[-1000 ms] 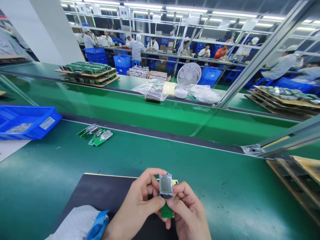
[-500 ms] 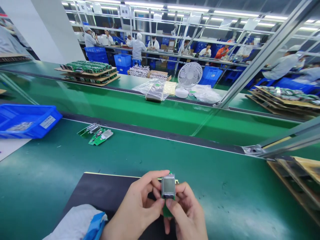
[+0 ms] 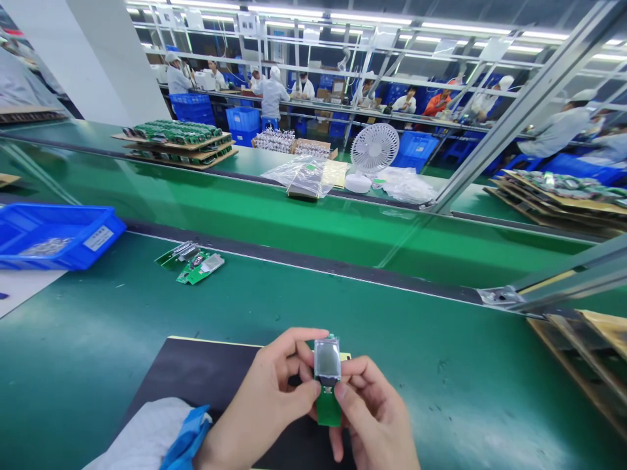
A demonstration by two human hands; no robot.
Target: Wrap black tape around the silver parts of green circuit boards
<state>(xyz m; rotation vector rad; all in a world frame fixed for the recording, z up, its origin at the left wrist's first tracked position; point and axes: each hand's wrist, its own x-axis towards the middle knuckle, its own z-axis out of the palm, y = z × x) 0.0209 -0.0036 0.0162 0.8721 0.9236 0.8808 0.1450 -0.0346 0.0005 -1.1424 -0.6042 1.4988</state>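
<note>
Between my two hands is a small green circuit board [image 3: 328,410] with a grey display screen [image 3: 327,358] on its upper part. My left hand [image 3: 274,385] grips the board's left edge, its index finger at the top and its thumb near the screen's lower corner. On the right edge, my right hand [image 3: 372,411] pinches the same board between thumb and fingers. The board is held tilted, screen facing me, above a black mat [image 3: 206,372]. Its back side is hidden.
Several loose circuit boards [image 3: 196,264] lie at the bench's far edge. A blue bin [image 3: 93,238] with small parts stands at left. Stacked cardboard trays [image 3: 582,365] sit at right. Beyond a low green panel [image 3: 274,219] stand a white fan [image 3: 375,149] and board stacks [image 3: 176,134]; people work farther back.
My right thumb has slid off the middle to the right edge, uncovering the green lower part of the board. The screen now catches a bright reflection.
</note>
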